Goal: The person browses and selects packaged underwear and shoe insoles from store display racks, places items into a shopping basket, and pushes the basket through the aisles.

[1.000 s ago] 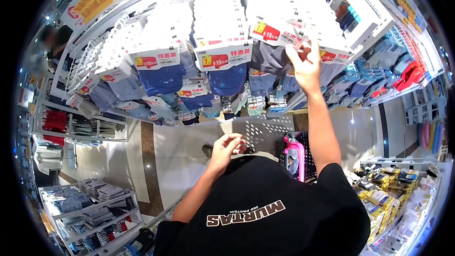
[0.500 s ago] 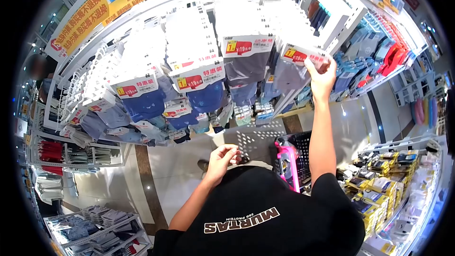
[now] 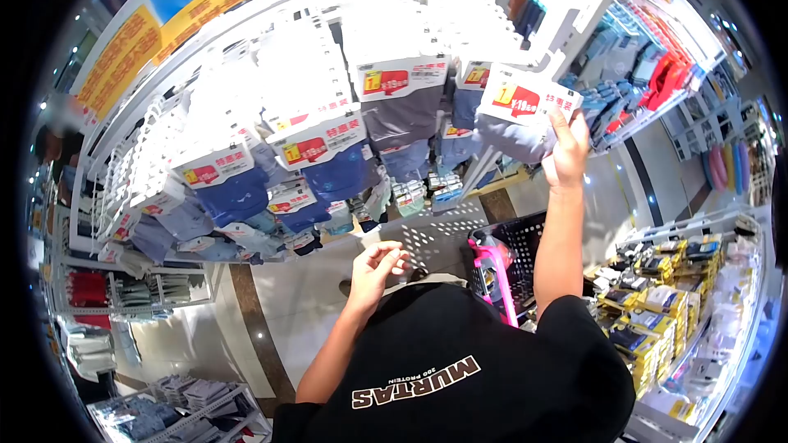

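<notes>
My right hand [image 3: 568, 149] is closed on the right edge of a carded underwear pack [image 3: 510, 131], greyish-blue cloth under a white header with a red and yellow price label. The pack is tilted and hangs in front of the rack's right-hand row. Just behind it, a similar pack [image 3: 466, 107] in blue hangs on its hook. Low in front of my body, my left hand [image 3: 376, 275] has its fingers curled in against the thumb, and nothing shows in them. To its upper left hang dark blue packs [image 3: 332, 174] with the same kind of label.
The white display rack [image 3: 566, 29] spans the top of the view. A dark shopping cart with a pink handle [image 3: 495, 279] stands right of my body. Shelves of yellow packages [image 3: 657, 312] are at lower right, a bin of folded clothes [image 3: 176, 410] at lower left.
The pack in my right hand has come off the row toward me, showing the blue pack behind it. The view has shifted slightly; my left hand keeps its curled pose.
</notes>
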Action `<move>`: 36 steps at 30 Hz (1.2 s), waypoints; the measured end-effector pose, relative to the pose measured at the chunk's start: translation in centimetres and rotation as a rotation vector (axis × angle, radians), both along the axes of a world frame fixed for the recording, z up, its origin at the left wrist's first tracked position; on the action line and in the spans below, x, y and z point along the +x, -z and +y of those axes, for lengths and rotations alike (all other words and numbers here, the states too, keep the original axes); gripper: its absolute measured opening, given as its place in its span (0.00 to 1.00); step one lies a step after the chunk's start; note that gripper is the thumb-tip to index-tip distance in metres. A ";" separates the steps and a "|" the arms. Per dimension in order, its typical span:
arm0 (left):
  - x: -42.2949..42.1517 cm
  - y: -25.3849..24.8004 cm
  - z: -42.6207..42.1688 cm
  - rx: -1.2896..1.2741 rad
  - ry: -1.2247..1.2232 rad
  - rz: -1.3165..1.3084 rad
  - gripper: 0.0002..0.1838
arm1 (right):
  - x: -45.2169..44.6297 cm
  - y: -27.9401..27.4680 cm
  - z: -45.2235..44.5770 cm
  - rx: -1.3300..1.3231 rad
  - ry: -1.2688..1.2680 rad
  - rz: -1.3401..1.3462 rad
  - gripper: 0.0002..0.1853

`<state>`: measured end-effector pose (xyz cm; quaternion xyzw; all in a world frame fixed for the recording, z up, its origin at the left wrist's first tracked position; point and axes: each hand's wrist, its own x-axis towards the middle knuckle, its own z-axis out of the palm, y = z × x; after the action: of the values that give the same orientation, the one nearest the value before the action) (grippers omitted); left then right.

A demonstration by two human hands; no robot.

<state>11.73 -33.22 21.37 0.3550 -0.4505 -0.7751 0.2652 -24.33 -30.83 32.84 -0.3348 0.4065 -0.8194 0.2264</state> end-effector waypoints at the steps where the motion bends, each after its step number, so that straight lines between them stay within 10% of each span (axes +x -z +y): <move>1: -0.3 -0.1 -0.2 -0.034 0.011 0.012 0.11 | 0.9 -0.1 0.4 -0.021 -0.035 -0.056 0.16; 7: -4.4 -3.8 -0.9 -0.444 0.009 0.049 0.31 | 8.6 2.0 0.5 0.050 -0.286 -0.352 0.25; 11: -4.0 -3.3 -1.4 -0.293 0.270 0.149 0.19 | 12.3 5.5 0.2 0.123 -0.272 -0.428 0.34; 15: -4.5 -4.3 -0.4 -0.322 0.028 0.127 0.11 | 15.1 7.5 1.4 0.314 -0.099 0.008 0.40; 19: -4.6 -4.5 -0.6 -0.291 -0.178 0.041 0.08 | 15.1 9.9 3.1 0.506 -0.375 0.212 0.20; 23: -4.8 -4.7 -0.7 -0.401 -0.204 -0.125 0.10 | 16.6 7.7 3.4 0.438 -0.471 0.319 0.39; 34: -3.8 -3.5 -0.2 -0.547 -0.146 -0.224 0.08 | 16.9 9.7 3.3 0.490 -0.474 0.263 0.26; 36: -3.8 -3.8 -0.1 -0.499 -0.140 -0.178 0.09 | 17.0 10.1 2.9 0.451 -0.472 -0.138 0.21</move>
<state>7.93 -33.31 25.20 0.3759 -0.6235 -0.5854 0.3568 -7.37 -27.96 22.74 -0.3050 0.4725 -0.6544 0.5055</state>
